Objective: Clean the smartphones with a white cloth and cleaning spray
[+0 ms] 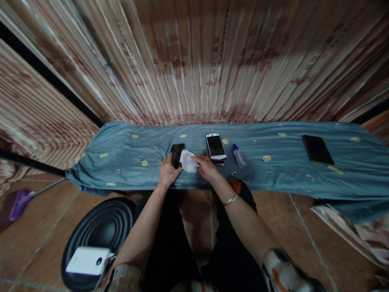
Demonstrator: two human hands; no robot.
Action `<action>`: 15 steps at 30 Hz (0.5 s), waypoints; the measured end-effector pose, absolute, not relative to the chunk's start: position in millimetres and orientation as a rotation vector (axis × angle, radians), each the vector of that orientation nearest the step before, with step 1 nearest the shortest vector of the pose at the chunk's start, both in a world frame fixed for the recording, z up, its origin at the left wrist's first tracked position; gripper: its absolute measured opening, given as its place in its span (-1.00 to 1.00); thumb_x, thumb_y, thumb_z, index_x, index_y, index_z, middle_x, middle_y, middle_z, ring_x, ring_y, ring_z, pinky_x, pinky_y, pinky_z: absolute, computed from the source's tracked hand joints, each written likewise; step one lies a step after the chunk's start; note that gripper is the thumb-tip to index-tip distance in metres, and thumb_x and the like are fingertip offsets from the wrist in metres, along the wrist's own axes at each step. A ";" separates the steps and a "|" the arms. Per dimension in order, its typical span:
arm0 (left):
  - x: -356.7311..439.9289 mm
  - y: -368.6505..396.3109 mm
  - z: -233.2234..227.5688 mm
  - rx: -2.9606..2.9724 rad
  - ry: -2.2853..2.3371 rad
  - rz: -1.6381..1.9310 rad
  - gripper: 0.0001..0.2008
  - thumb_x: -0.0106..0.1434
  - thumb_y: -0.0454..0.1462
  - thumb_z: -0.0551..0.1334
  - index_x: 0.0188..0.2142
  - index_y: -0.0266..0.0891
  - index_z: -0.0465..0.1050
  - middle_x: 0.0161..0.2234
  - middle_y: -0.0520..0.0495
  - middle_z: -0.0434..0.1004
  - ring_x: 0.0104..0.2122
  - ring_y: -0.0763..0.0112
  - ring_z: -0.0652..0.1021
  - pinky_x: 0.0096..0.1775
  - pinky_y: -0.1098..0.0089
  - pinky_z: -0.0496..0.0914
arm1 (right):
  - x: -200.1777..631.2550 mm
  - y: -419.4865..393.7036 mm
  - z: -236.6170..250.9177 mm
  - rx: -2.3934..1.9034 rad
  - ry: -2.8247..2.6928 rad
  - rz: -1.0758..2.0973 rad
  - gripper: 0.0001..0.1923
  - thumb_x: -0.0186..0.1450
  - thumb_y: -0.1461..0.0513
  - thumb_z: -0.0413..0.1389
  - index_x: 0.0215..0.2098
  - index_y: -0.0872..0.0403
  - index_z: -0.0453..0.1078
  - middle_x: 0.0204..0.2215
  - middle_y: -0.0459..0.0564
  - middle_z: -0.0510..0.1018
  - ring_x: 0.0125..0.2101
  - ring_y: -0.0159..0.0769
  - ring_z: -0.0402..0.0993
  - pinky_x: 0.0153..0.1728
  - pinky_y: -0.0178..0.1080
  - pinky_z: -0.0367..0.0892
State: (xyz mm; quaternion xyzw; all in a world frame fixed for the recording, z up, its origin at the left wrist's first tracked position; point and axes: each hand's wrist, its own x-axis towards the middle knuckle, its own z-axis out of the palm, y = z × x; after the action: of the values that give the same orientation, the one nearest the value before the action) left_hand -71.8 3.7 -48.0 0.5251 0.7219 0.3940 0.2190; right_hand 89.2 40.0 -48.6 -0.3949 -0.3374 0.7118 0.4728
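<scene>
My left hand point(168, 171) grips a black phone point(176, 154) upright over the near edge of a blue cloth-covered table point(273, 170). My right hand point(207, 168) presses a white wipe point(187, 161) against the phone's right side. Just right of my hands lies a white-framed phone point(215, 146) on top of another device, screen up. A small clear spray bottle with a blue cap point(238, 155) lies beside that.
A black phone point(317, 149) lies far right on the cloth. Striped curtains hang behind the table. A black round stool point(103, 227) with a white box point(88, 260) on it stands at my lower left. A purple tool point(18, 203) lies on the tiled floor.
</scene>
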 end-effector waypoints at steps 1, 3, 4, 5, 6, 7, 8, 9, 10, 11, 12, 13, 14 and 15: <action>-69.6 1.1 -48.0 1.507 2.047 1.013 -0.17 -0.13 -0.29 0.41 0.19 -0.25 0.30 0.21 -0.29 0.37 0.26 -0.07 0.30 0.25 0.06 0.14 | 89.7 41.7 -50.6 -0.989 -0.841 1.703 -0.70 -0.14 0.06 0.31 -0.52 0.08 0.46 -0.59 -0.12 0.56 -0.55 -0.37 0.42 -0.47 -0.31 0.33; -66.0 -3.8 -48.4 1.582 2.104 0.883 -0.14 -0.07 -0.26 0.38 0.25 -0.29 0.22 0.25 -0.33 0.30 0.26 -0.04 0.30 0.24 0.07 0.17 | 92.0 45.9 -54.6 -1.043 -0.882 1.612 -0.71 -0.09 0.03 0.26 -0.56 0.07 0.41 -0.64 -0.17 0.49 -0.59 -0.41 0.33 -0.53 -0.33 0.23; -64.7 -5.8 -48.7 1.605 2.115 0.841 -0.13 -0.06 -0.24 0.38 0.27 -0.29 0.20 0.26 -0.33 0.28 0.26 -0.03 0.31 0.23 0.08 0.19 | 93.4 48.1 -56.5 -1.070 -0.911 1.562 -0.72 -0.06 0.03 0.23 -0.57 0.06 0.39 -0.66 -0.19 0.44 -0.60 -0.43 0.27 -0.55 -0.35 0.18; -63.7 -7.4 -49.0 1.619 2.115 0.819 -0.11 -0.06 -0.21 0.39 0.27 -0.29 0.19 0.26 -0.33 0.28 0.25 -0.03 0.32 0.23 0.08 0.20 | 94.7 50.0 -58.3 -1.096 -0.947 1.513 -0.72 -0.03 0.03 0.21 -0.60 0.06 0.36 -0.68 -0.21 0.39 -0.61 -0.44 0.23 -0.56 -0.35 0.13; -63.1 -8.6 -49.4 1.629 2.109 0.813 -0.10 -0.07 -0.19 0.40 0.27 -0.27 0.19 0.26 -0.32 0.29 0.25 -0.03 0.33 0.22 0.09 0.22 | 95.7 51.5 -59.9 -1.121 -0.988 1.464 -0.73 0.00 0.04 0.19 -0.62 0.06 0.33 -0.70 -0.23 0.34 -0.61 -0.45 0.19 -0.56 -0.36 0.09; -62.8 -9.4 -49.8 1.636 2.102 0.817 -0.09 -0.08 -0.18 0.41 0.27 -0.25 0.19 0.26 -0.31 0.30 0.24 -0.03 0.34 0.22 0.09 0.22 | 96.3 52.6 -61.4 -1.145 -1.031 1.418 -0.72 0.02 0.05 0.18 -0.65 0.05 0.30 -0.71 -0.24 0.29 -0.60 -0.45 0.16 -0.56 -0.36 0.05; -62.8 -9.8 -50.3 1.641 2.097 0.823 -0.08 -0.09 -0.17 0.42 0.27 -0.24 0.19 0.25 -0.31 0.30 0.24 -0.04 0.34 0.22 0.08 0.23 | 96.2 53.2 -62.7 -1.168 -1.076 1.376 -0.72 0.04 0.06 0.16 -0.67 0.05 0.28 -0.72 -0.25 0.24 -0.60 -0.45 0.13 -0.56 -0.36 0.03; -62.9 -9.9 -50.9 1.642 2.094 0.831 -0.07 -0.09 -0.17 0.42 0.28 -0.25 0.18 0.26 -0.32 0.29 0.24 -0.05 0.33 0.22 0.08 0.23 | 95.4 53.4 -63.8 -1.188 -1.120 1.340 -0.71 0.05 0.07 0.15 -0.68 0.04 0.25 -0.72 -0.25 0.21 -0.60 -0.45 0.12 -0.56 -0.36 0.01; -63.0 -9.9 -51.5 1.640 2.091 0.841 -0.06 -0.10 -0.16 0.43 0.28 -0.27 0.18 0.26 -0.34 0.29 0.25 -0.06 0.32 0.22 0.07 0.22 | 94.0 53.3 -64.9 -1.207 -1.163 1.310 -0.71 0.07 0.09 0.13 -0.69 0.04 0.23 -0.73 -0.25 0.19 -0.59 -0.44 0.11 -0.55 -0.36 0.00; -63.3 -9.7 -52.1 1.636 2.085 0.856 -0.05 -0.10 -0.17 0.43 0.28 -0.29 0.17 0.26 -0.36 0.28 0.25 -0.06 0.32 0.23 0.07 0.22 | 92.0 52.8 -65.9 -1.222 -1.205 1.286 -0.72 0.09 0.11 0.11 -0.69 0.04 0.23 -0.73 -0.25 0.18 -0.59 -0.44 0.11 -0.55 -0.36 0.00; -63.6 -9.5 -52.5 1.630 2.071 0.880 -0.05 -0.11 -0.17 0.43 0.28 -0.31 0.18 0.26 -0.37 0.28 0.25 -0.06 0.32 0.23 0.08 0.21 | 89.5 52.1 -66.8 -1.236 -1.245 1.267 -0.73 0.10 0.13 0.10 -0.69 0.03 0.23 -0.72 -0.25 0.18 -0.59 -0.43 0.12 -0.54 -0.36 0.00; -63.9 -9.3 -52.8 1.621 2.045 0.916 -0.05 -0.11 -0.18 0.44 0.28 -0.31 0.19 0.25 -0.36 0.29 0.24 -0.05 0.33 0.24 0.09 0.21 | 86.8 51.4 -67.6 -1.246 -1.284 1.252 -0.75 0.12 0.15 0.08 -0.67 0.03 0.25 -0.72 -0.24 0.20 -0.58 -0.42 0.14 -0.53 -0.36 0.02; -64.1 -9.2 -52.6 1.604 2.005 0.966 -0.06 -0.13 -0.20 0.44 0.26 -0.29 0.21 0.23 -0.34 0.32 0.23 -0.04 0.35 0.24 0.10 0.21 | 83.8 50.6 -68.4 -1.254 -1.320 1.239 -0.78 0.12 0.18 0.07 -0.66 0.03 0.27 -0.71 -0.24 0.23 -0.57 -0.41 0.16 -0.52 -0.36 0.03; -64.2 -9.2 -52.0 1.579 1.958 1.019 -0.07 -0.14 -0.22 0.45 0.25 -0.27 0.23 0.21 -0.31 0.35 0.22 -0.02 0.36 0.24 0.11 0.21 | 80.9 49.8 -69.1 -1.261 -1.353 1.227 -0.81 0.12 0.21 0.07 -0.63 0.03 0.31 -0.70 -0.23 0.25 -0.57 -0.40 0.19 -0.51 -0.36 0.05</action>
State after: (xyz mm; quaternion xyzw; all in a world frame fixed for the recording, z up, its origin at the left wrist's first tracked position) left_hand -64.2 -9.2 -52.0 0.5686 0.7050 0.3669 0.2124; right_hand 80.9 49.8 -69.1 -0.5088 -0.5461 0.4951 0.4448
